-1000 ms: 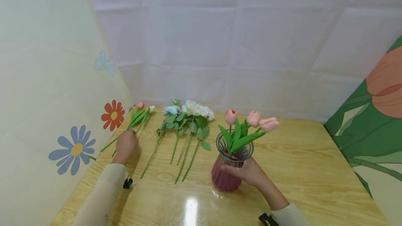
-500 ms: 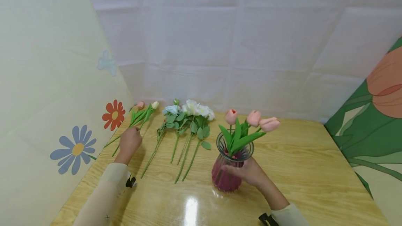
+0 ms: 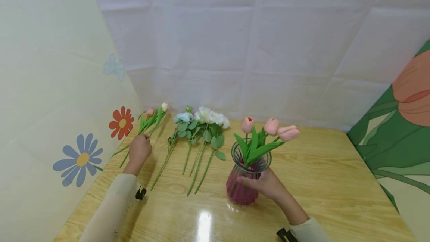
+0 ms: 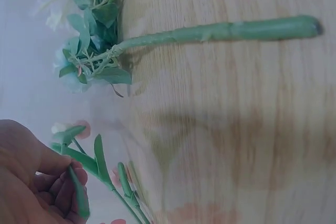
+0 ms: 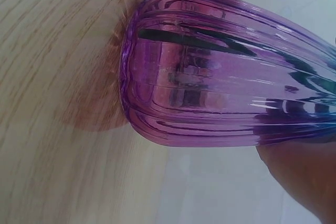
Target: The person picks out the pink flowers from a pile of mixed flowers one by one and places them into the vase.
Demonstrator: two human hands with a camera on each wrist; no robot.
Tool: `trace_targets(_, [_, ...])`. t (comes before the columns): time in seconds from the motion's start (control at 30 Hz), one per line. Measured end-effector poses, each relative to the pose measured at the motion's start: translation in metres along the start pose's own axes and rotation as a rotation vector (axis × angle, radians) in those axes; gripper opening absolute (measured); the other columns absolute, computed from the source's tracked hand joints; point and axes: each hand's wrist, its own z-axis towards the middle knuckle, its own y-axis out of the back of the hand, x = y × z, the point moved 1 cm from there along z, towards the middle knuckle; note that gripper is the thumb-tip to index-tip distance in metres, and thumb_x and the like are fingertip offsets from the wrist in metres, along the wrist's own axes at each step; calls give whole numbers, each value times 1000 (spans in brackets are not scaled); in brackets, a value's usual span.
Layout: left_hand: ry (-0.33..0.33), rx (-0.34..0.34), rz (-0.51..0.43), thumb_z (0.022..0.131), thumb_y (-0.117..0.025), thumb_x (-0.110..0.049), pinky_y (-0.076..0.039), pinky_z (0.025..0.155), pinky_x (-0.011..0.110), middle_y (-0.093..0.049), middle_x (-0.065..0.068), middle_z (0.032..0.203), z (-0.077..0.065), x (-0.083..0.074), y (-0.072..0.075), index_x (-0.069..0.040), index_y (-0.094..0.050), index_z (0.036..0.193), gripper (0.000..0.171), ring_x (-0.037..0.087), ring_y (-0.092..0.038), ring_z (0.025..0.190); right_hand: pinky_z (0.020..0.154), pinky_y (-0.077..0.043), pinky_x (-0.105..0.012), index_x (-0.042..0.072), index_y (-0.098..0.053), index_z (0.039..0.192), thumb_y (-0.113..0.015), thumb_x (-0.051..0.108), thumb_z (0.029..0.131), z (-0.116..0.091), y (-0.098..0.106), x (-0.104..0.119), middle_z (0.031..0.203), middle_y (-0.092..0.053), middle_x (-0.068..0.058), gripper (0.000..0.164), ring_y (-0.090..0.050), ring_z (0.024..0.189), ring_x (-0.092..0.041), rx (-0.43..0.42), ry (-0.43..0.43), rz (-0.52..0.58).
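My left hand [image 3: 139, 149] pinches the green stem [image 4: 80, 198] of a white tulip [image 3: 164, 107] between thumb and fingers, a hold that I judge spares the bloom, while my right hand [image 3: 266, 185] clasps a ribbed vase [image 3: 240, 196] below its rim, thumb across the front, presumably to steady it upright on the table [image 3: 322, 186]. Above my right hand, three pink tulips [image 3: 271, 126] lean outward from the vase's mouth, which seems wide enough to let them spread. Another pink tulip [image 3: 149, 112] lies just beyond my left hand; between my hands, white flowers [image 3: 209, 116] and a blue flower [image 3: 183, 117] lie with stems toward me, apparently for easy reach. The vase, glass or clear plastic, is see-through and purple-pink, with vertical ribs, a rounded base and a clear, flared rim. The tulips look artificial: smooth, egg-shaped heads, long pointed leaves. The blooms between my hands show ruffled petals and small rounded leaves, over glossy wood grain.
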Motion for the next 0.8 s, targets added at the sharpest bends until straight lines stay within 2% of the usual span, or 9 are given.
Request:
trace_targets(0.13, [-13,-15,5,104,-50,-5,-53,86,57,-66,32,108,0,1,0,14,-64,116,28,46,-64,99,105,-47,-39,11,-37,152,-81,14,86,0,0,0,133,-62,-11,79,-60,122,-31,-3,0,-1])
trace_targets(0.37, [11,-5,-13,102,-52,-5,-55,82,54,-67,30,108,3,3,-2,12,-66,114,25,44,-66,97,108,-41,-61,8,-35,153,-81,16,86,0,-1,0,138,-58,-17,81,-55,127,-39,-6,-25,7])
trace_targets(0.5, [29,-18,-16,101,-55,-5,-54,83,54,-68,28,106,3,3,-2,10,-67,111,22,44,-66,97,108,-40,-63,8,-34,153,-81,17,87,0,-1,-1,140,-56,-19,82,-54,129,-41,-8,-34,4])
trace_targets(0.8, [19,-33,-9,101,-55,-5,-54,82,53,-68,28,104,3,5,-2,9,-67,109,21,44,-65,96,108,-40,-63,8,-33,154,-81,16,86,0,0,-1,141,-56,-20,83,-54,129,-41,-8,-19,-6])
